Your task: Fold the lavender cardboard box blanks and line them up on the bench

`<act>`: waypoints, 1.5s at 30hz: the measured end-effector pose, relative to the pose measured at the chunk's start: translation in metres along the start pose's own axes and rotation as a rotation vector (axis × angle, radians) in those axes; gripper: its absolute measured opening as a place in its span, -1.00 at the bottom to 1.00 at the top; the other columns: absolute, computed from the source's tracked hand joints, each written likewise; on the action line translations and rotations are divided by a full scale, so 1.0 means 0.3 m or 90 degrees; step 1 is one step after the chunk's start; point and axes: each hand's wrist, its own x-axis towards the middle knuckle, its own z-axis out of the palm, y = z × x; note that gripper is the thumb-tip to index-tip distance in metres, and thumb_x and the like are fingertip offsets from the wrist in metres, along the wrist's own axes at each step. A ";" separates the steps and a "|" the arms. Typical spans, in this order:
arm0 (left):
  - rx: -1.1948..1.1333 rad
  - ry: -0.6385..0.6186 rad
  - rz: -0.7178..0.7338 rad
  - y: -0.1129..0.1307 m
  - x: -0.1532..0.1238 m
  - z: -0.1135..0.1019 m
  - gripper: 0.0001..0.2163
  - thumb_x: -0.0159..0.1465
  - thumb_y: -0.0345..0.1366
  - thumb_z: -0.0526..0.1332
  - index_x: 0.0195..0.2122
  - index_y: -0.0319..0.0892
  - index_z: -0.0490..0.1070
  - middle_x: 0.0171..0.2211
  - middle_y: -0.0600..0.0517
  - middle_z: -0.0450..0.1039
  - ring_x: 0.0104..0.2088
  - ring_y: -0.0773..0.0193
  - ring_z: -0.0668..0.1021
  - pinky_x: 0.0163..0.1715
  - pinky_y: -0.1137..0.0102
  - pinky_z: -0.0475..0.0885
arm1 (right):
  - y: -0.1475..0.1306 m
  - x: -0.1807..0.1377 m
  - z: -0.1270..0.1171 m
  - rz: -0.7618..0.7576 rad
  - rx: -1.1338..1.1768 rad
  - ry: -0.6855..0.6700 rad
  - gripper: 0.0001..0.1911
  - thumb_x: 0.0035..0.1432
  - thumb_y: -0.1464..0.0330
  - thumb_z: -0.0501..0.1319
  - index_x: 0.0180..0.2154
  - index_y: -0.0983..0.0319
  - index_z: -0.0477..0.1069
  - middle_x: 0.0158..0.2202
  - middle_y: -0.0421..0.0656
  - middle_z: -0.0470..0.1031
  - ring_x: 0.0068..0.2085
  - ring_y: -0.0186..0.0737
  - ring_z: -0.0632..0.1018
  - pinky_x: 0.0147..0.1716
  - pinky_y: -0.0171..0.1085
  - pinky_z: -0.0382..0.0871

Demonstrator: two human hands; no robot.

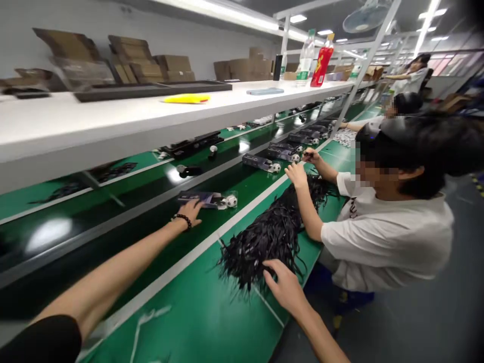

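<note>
Left hand, fingers flat and spread, rests on flat dark purple packaged item w/ small white ball on belt. Right hand, fingers curled but apart, touches heap of black strap-like strips on green bench.

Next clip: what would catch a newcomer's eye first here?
The heap of black straps on the green bench, with the right hand resting on its near edge. Beyond it, the left hand touches a packaged item on the dark conveyor belt. A co-worker sits close on the right.

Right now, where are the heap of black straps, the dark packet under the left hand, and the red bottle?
Heap of black straps (264,242), head view, heap's middle.
Dark packet (209,199), head view, its top.
Red bottle (322,63), head view, its body.
</note>
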 end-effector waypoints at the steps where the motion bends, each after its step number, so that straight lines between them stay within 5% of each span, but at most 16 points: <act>1: 0.022 0.005 0.020 -0.043 0.102 0.024 -0.45 0.16 -0.56 0.26 0.19 -0.35 0.18 0.27 -0.26 0.12 0.28 -0.13 0.20 0.22 -0.13 0.18 | -0.016 0.118 0.022 -0.035 -0.023 -0.011 -0.72 0.25 0.31 0.05 -0.10 0.18 0.46 -0.08 -0.07 0.54 -0.02 -0.09 0.54 0.02 -0.14 0.39; 5: 0.087 -0.022 0.092 -0.158 0.393 0.148 -0.32 0.12 -0.47 0.35 0.23 -0.38 0.10 0.25 -0.24 0.14 0.27 -0.13 0.21 0.23 -0.20 0.10 | -0.049 0.488 0.170 -0.120 -0.063 -0.036 -0.75 0.23 0.38 0.09 -0.09 0.17 0.45 -0.09 -0.09 0.52 -0.03 -0.09 0.52 0.03 -0.11 0.37; 8: 0.112 -0.066 0.138 -0.197 0.485 0.197 -0.44 0.14 -0.40 0.34 0.15 -0.43 0.22 0.06 -0.17 0.35 0.11 -0.02 0.38 0.12 -0.10 0.26 | -0.020 0.636 0.277 -0.046 0.061 -0.003 -0.73 0.20 0.36 0.13 -0.06 0.18 0.43 -0.05 -0.09 0.49 0.02 -0.10 0.49 0.09 -0.10 0.33; 12: 0.125 -0.104 0.220 -0.208 0.452 0.142 -0.49 0.18 -0.28 0.27 0.09 -0.50 0.28 -0.08 -0.07 0.36 -0.01 0.00 0.42 0.06 0.02 0.29 | 0.042 0.761 0.294 0.312 0.398 0.077 -0.38 0.23 0.11 0.13 0.22 0.28 0.12 0.16 0.09 0.34 0.13 -0.09 0.44 0.05 -0.13 0.39; 15: 0.123 -0.109 0.277 -0.184 0.314 0.070 -0.48 0.13 -0.15 0.29 0.06 -0.34 0.34 -0.06 -0.14 0.37 -0.05 -0.02 0.44 0.03 0.10 0.35 | 0.039 0.815 0.230 0.440 0.589 -0.025 -0.15 0.27 -0.13 -0.16 0.32 0.34 -0.18 0.17 0.22 0.29 0.06 -0.07 0.50 -0.15 -0.12 0.48; 17: 0.115 -0.068 0.307 -0.154 0.173 0.037 -0.51 0.14 -0.15 0.24 0.07 -0.27 0.34 -0.05 -0.21 0.36 -0.07 -0.06 0.45 0.01 0.08 0.37 | 0.006 0.787 0.187 0.419 0.628 -0.196 -0.18 0.24 -0.15 -0.11 0.28 0.29 0.00 0.02 0.12 0.44 -0.13 -0.12 0.58 -0.29 -0.14 0.50; 20: 0.090 0.000 0.306 -0.093 -0.096 0.004 -0.50 0.13 -0.23 0.18 0.12 -0.17 0.27 -0.05 -0.22 0.36 -0.06 -0.11 0.42 0.03 -0.03 0.32 | -0.058 0.620 0.149 0.395 0.596 -0.389 -0.43 0.04 0.07 0.32 0.03 0.21 0.37 -0.28 -0.13 0.54 -0.37 -0.27 0.54 -0.44 -0.28 0.44; 25: 0.036 -0.058 0.183 0.089 -0.590 -0.041 -0.42 0.14 -0.15 0.20 0.19 -0.14 0.15 -0.03 -0.22 0.32 -0.05 -0.10 0.41 0.00 -0.01 0.34 | -0.115 0.184 0.114 0.467 0.558 -0.406 -0.58 -0.09 0.29 0.34 -0.12 0.23 0.49 -0.45 -0.23 0.50 -0.50 -0.38 0.47 -0.58 -0.46 0.27; 29: 0.072 -0.085 0.053 0.340 -0.947 -0.056 -0.39 0.07 -0.28 0.21 0.19 -0.20 0.14 -0.03 -0.24 0.28 -0.01 -0.12 0.38 0.03 -0.04 0.31 | -0.132 -0.123 0.106 0.557 0.624 -0.403 -0.36 -0.15 0.23 0.39 0.01 0.17 0.34 -0.32 -0.20 0.54 -0.40 -0.28 0.54 -0.49 -0.33 0.45; 34: 0.089 -0.120 -0.211 0.669 -1.398 -0.122 -0.35 0.00 -0.28 0.27 0.16 -0.22 0.20 -0.01 -0.24 0.27 0.02 -0.12 0.35 0.11 -0.03 0.25 | -0.197 -0.470 0.080 0.534 0.574 -0.492 -0.23 -0.31 0.13 0.52 -0.04 0.16 0.30 -0.38 -0.22 0.52 -0.46 -0.23 0.53 -0.51 -0.27 0.48; 38: 0.101 -0.061 -0.452 0.811 -1.830 -0.201 -0.28 -0.06 -0.28 0.33 0.17 -0.20 0.20 0.01 -0.21 0.27 0.02 -0.11 0.36 0.13 -0.02 0.25 | -0.206 -0.615 0.061 0.503 0.496 -0.579 -0.26 -0.30 0.10 0.52 -0.05 0.12 0.34 -0.38 -0.22 0.54 -0.49 -0.26 0.51 -0.53 -0.30 0.44; 41: 0.107 0.016 -0.667 0.868 -2.145 -0.230 -0.36 0.01 -0.25 0.30 0.16 -0.21 0.24 0.02 -0.23 0.29 0.02 -0.11 0.39 0.09 0.02 0.32 | -0.254 -0.649 0.147 0.465 0.504 -0.593 -0.31 -0.29 0.10 0.50 -0.08 0.10 0.38 -0.26 -0.19 0.57 -0.39 -0.20 0.55 -0.47 -0.28 0.47; 45: 0.008 0.065 -0.885 0.902 -2.454 -0.170 -0.31 0.02 -0.19 0.31 0.19 -0.24 0.23 0.06 -0.27 0.30 0.08 -0.13 0.39 0.12 0.05 0.34 | -0.497 -0.696 0.432 0.391 0.507 -0.619 -0.28 -0.37 0.10 0.49 -0.11 0.12 0.34 -0.31 -0.22 0.54 -0.39 -0.20 0.55 -0.48 -0.27 0.48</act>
